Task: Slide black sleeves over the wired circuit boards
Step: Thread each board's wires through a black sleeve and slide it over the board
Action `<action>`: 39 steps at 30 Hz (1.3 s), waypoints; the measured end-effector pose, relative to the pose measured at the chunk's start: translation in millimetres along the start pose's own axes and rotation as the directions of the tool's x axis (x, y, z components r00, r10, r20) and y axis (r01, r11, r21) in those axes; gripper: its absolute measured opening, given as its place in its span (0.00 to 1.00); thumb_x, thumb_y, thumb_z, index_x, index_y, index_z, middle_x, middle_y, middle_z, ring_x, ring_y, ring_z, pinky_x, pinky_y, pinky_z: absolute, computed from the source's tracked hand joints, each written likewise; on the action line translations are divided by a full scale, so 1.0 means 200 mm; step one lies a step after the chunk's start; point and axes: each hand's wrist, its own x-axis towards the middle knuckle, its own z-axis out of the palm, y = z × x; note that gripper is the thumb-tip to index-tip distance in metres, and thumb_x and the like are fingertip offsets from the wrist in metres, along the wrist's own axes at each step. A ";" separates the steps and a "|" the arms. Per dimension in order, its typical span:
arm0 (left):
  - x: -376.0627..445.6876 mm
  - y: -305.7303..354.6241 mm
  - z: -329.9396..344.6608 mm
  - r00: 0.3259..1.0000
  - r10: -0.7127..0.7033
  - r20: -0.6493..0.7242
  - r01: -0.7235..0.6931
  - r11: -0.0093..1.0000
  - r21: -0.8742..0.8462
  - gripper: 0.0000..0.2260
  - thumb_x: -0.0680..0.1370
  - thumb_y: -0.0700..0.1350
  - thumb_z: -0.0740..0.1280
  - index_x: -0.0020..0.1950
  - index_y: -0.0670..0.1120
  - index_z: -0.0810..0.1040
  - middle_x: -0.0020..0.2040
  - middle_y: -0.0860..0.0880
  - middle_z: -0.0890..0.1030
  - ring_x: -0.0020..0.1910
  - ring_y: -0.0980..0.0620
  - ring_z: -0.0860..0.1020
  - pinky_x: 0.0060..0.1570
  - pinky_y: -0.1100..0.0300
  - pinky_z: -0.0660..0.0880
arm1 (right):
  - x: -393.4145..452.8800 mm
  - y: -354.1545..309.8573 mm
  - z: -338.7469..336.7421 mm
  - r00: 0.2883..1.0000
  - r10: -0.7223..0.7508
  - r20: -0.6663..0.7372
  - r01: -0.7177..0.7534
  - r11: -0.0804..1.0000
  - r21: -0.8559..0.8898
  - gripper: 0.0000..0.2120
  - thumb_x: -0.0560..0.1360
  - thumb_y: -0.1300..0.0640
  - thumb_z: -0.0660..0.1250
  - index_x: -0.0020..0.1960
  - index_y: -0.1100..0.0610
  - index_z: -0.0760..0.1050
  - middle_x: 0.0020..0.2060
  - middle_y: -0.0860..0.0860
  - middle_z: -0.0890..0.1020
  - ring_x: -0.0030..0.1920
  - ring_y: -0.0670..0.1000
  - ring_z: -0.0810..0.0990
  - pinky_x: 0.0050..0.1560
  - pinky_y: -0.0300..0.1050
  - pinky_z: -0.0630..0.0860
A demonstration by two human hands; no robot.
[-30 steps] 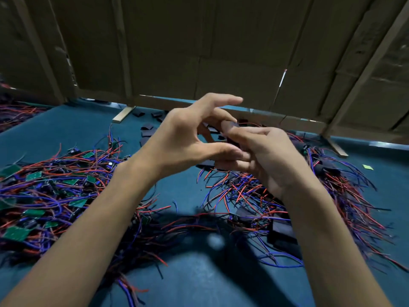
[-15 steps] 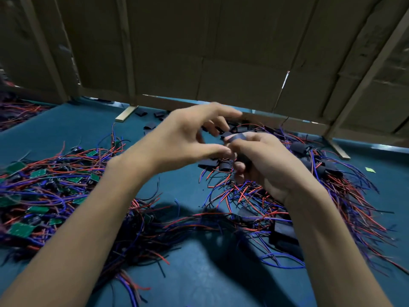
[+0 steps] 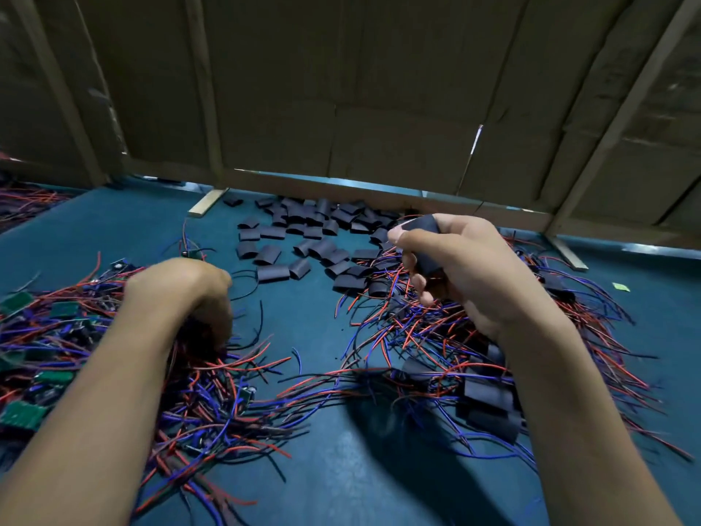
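My right hand (image 3: 466, 271) is raised over the right pile and grips a black sleeve (image 3: 426, 244) between thumb and curled fingers. My left hand (image 3: 189, 294) reaches down, knuckles up, into the left pile of green circuit boards (image 3: 22, 413) with red and blue wires; its fingertips are buried in the wires, so what they hold is hidden. Loose black sleeves (image 3: 303, 237) lie scattered at the back centre of the blue table (image 3: 341, 468). A pile of sleeved boards with wires (image 3: 485, 396) lies under my right forearm.
A cardboard and wood partition (image 3: 360, 108) closes off the table's far side. More wires (image 3: 26, 201) lie at the far left. A small green scrap (image 3: 621, 287) lies at the right.
My hands were joined at the centre working one sleeve. They have parted: the left dropped into the left wire pile, the right stayed up holding the sleeve. The view has tilted down.
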 end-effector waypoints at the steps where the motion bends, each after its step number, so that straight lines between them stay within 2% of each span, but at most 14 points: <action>1: 0.00 0.03 0.01 1.000 0.007 0.016 -0.007 1.000 0.015 0.15 0.56 0.53 0.77 0.33 0.45 0.82 0.31 0.50 0.83 0.36 0.50 0.84 0.47 0.50 0.84 | 0.00 0.00 0.00 1.000 -0.009 0.001 0.009 1.000 -0.004 0.20 0.76 0.59 0.73 0.52 0.75 0.71 0.29 0.51 0.76 0.26 0.49 0.71 0.23 0.40 0.68; 4: -0.01 0.11 0.03 0.995 0.079 0.053 -0.080 0.997 0.008 0.14 0.59 0.53 0.76 0.37 0.46 0.82 0.32 0.50 0.83 0.33 0.49 0.81 0.41 0.54 0.82 | 0.00 -0.01 0.00 1.000 -0.028 0.008 0.028 1.000 -0.009 0.20 0.76 0.58 0.73 0.54 0.75 0.71 0.30 0.51 0.76 0.26 0.49 0.72 0.23 0.40 0.69; 6: -0.02 0.15 0.03 0.985 0.161 0.056 -0.157 0.985 -0.075 0.16 0.64 0.50 0.79 0.48 0.45 0.83 0.37 0.47 0.83 0.33 0.48 0.79 0.34 0.59 0.80 | 0.00 -0.01 0.00 0.999 -0.035 0.007 0.036 0.999 -0.016 0.17 0.76 0.58 0.73 0.53 0.72 0.75 0.30 0.51 0.77 0.27 0.50 0.73 0.24 0.41 0.70; 8: -0.03 0.19 0.03 0.977 0.210 0.037 -0.205 0.973 -0.107 0.17 0.67 0.47 0.79 0.54 0.46 0.83 0.39 0.47 0.84 0.33 0.48 0.80 0.34 0.60 0.80 | 0.00 0.00 -0.01 0.999 -0.037 -0.005 0.037 0.999 -0.011 0.16 0.76 0.57 0.73 0.53 0.70 0.76 0.30 0.51 0.77 0.27 0.50 0.73 0.24 0.41 0.70; 11: -0.05 0.26 0.05 0.959 0.273 -0.082 -0.279 0.958 -0.071 0.10 0.68 0.46 0.75 0.49 0.48 0.84 0.38 0.50 0.86 0.33 0.50 0.83 0.40 0.55 0.83 | 0.01 0.00 -0.01 0.999 -0.033 -0.028 0.033 0.999 0.008 0.13 0.77 0.57 0.73 0.49 0.68 0.78 0.30 0.51 0.77 0.26 0.50 0.73 0.24 0.41 0.70; 15: -0.07 0.29 0.02 0.906 0.377 -0.193 -0.412 0.891 -0.191 0.01 0.72 0.44 0.73 0.42 0.48 0.83 0.40 0.50 0.86 0.30 0.51 0.80 0.33 0.61 0.78 | 0.01 0.00 -0.01 0.999 -0.027 -0.041 0.028 0.999 0.019 0.08 0.78 0.56 0.72 0.48 0.61 0.78 0.30 0.52 0.79 0.27 0.51 0.74 0.24 0.41 0.70; 19: -0.14 0.24 -0.05 0.856 0.389 -0.341 -0.502 0.783 -0.366 0.05 0.74 0.43 0.76 0.39 0.48 0.84 0.35 0.51 0.85 0.33 0.54 0.83 0.31 0.60 0.81 | 0.01 0.00 -0.02 0.995 -0.042 -0.088 0.044 0.999 0.022 0.12 0.78 0.54 0.72 0.47 0.64 0.77 0.32 0.53 0.81 0.27 0.52 0.75 0.23 0.41 0.71; 23: -0.26 0.22 -0.12 0.720 0.393 -0.572 -0.651 0.668 -0.361 0.04 0.74 0.47 0.76 0.40 0.51 0.84 0.36 0.54 0.85 0.29 0.55 0.83 0.31 0.57 0.82 | 0.01 -0.02 -0.03 0.992 -0.029 -0.122 0.031 0.999 0.011 0.09 0.79 0.52 0.71 0.49 0.58 0.79 0.34 0.52 0.82 0.28 0.51 0.77 0.23 0.41 0.72; 25: -0.30 0.23 -0.14 0.630 0.377 -0.679 -0.734 0.573 -0.364 0.04 0.76 0.46 0.75 0.41 0.50 0.83 0.36 0.53 0.85 0.32 0.54 0.84 0.33 0.54 0.83 | 0.00 -0.02 -0.04 0.995 -0.018 -0.097 0.017 1.000 -0.007 0.10 0.80 0.51 0.70 0.50 0.58 0.80 0.36 0.52 0.84 0.29 0.51 0.78 0.24 0.42 0.73; 27: -0.35 0.25 -0.15 0.566 0.357 -0.743 -0.813 0.390 -0.433 0.03 0.77 0.43 0.73 0.44 0.47 0.82 0.36 0.50 0.86 0.36 0.52 0.85 0.32 0.53 0.82 | -0.01 -0.02 -0.03 1.000 -0.016 -0.022 0.016 1.000 -0.024 0.11 0.79 0.51 0.70 0.50 0.60 0.80 0.40 0.52 0.86 0.33 0.51 0.81 0.28 0.45 0.77; 31: -0.40 0.30 -0.16 0.452 0.206 -0.868 -0.892 0.076 -0.446 0.03 0.78 0.39 0.72 0.47 0.40 0.81 0.39 0.43 0.85 0.37 0.45 0.86 0.29 0.53 0.81 | -0.02 -0.01 0.00 0.977 -0.064 0.201 0.073 0.997 -0.035 0.23 0.73 0.50 0.75 0.55 0.69 0.80 0.54 0.60 0.85 0.49 0.52 0.85 0.45 0.49 0.84; 33: -0.40 0.32 -0.16 0.425 0.097 -0.900 -0.901 -0.051 -0.431 0.04 0.78 0.38 0.72 0.49 0.38 0.80 0.40 0.40 0.84 0.38 0.44 0.86 0.30 0.54 0.82 | -0.04 0.00 0.01 0.938 -0.068 0.339 0.102 0.991 -0.083 0.17 0.74 0.51 0.74 0.53 0.65 0.82 0.58 0.56 0.85 0.54 0.53 0.84 0.49 0.49 0.83; 35: -0.40 0.33 -0.16 0.420 0.012 -0.907 -0.898 -0.140 -0.418 0.04 0.78 0.38 0.72 0.49 0.39 0.80 0.40 0.39 0.83 0.38 0.42 0.86 0.34 0.52 0.83 | -0.05 0.01 0.02 0.889 -0.055 0.454 0.139 0.979 -0.152 0.13 0.76 0.54 0.73 0.52 0.64 0.82 0.59 0.53 0.85 0.55 0.54 0.84 0.47 0.45 0.82; 39: -0.38 0.36 -0.16 0.435 -0.081 -0.897 -0.876 -0.270 -0.400 0.04 0.78 0.40 0.72 0.50 0.40 0.80 0.42 0.41 0.84 0.40 0.43 0.86 0.39 0.53 0.83 | -0.05 0.02 0.07 0.854 -0.064 0.517 0.128 0.988 -0.090 0.10 0.79 0.60 0.70 0.52 0.68 0.81 0.53 0.64 0.85 0.55 0.68 0.83 0.48 0.53 0.84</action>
